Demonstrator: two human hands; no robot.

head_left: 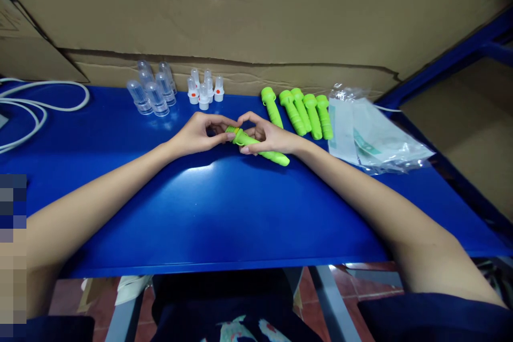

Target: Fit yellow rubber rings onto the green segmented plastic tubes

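Above the blue table point(240, 214): green handle point(274, 157) held two-handed.
Right hand point(266, 135) half-curled round its body (presumably to steady it), left hand point(200, 132) pinching the threaded end point(232, 130); clear domed tubes point(157, 99) stand grouped behind, probably for easy reach.

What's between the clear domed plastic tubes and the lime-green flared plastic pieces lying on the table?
Head view: small clear-topped, white-based plastic capsules, some red-dotted, then bare blue tabletop.
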